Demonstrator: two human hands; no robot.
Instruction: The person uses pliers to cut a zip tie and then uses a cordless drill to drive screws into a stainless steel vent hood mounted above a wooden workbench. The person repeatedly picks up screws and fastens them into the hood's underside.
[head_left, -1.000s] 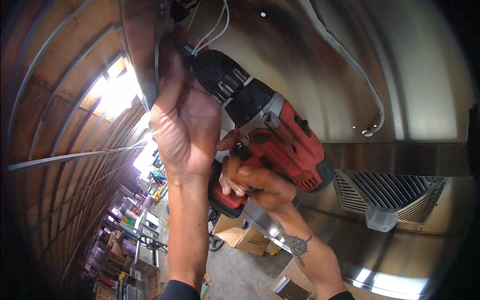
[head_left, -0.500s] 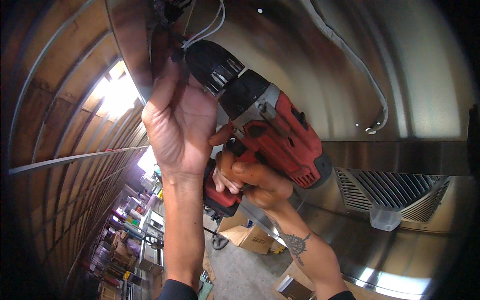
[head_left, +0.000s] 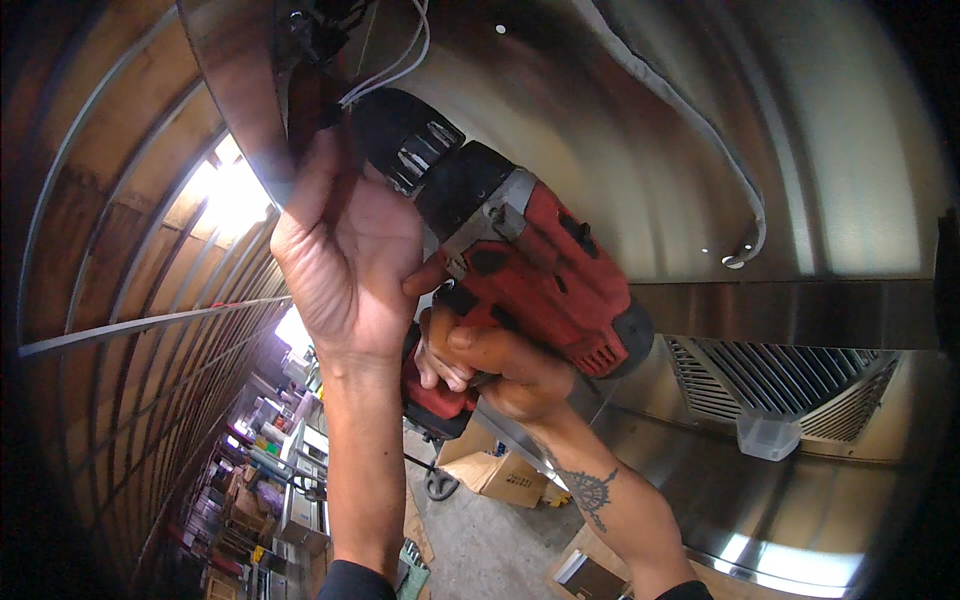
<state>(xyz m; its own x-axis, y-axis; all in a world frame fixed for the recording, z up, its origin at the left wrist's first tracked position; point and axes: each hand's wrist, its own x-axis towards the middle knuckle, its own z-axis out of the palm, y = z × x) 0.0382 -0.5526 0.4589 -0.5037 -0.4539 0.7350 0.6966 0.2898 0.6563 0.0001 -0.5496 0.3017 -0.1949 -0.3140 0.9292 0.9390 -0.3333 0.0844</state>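
Red-and-black drill (head_left: 570,285) slants across the front of a shiny steel panel (head_left: 640,150), held up in the person's right hand (head_left: 500,365). That hand's fingers are clamped round the handle, just above the battery (head_left: 438,403); whether one presses the trigger I cannot tell. The left hand (head_left: 350,250) is beside the drill's chuck (head_left: 405,140), palm showing, its fingers reaching behind into shadow, so I cannot say whether they pinch anything.

I'd judge the step in hand to be lining up the drill's tip near the metal edge (head_left: 235,90) (or driving already; the tip is hidden from me). To my eye, the next move calls for a steady push along the drill's length, left fingers away from whatever turns.

White wires (head_left: 402,72) loop close by the drill's front end and could snag. Up and to the drill's right, a grey cable (head_left: 700,108) crosses the panel. Beyond the drill's back end sit a slatted vent (head_left: 790,370) and a clear plastic cup (head_left: 768,437); well below the drill is a cardboard box (head_left: 505,475).
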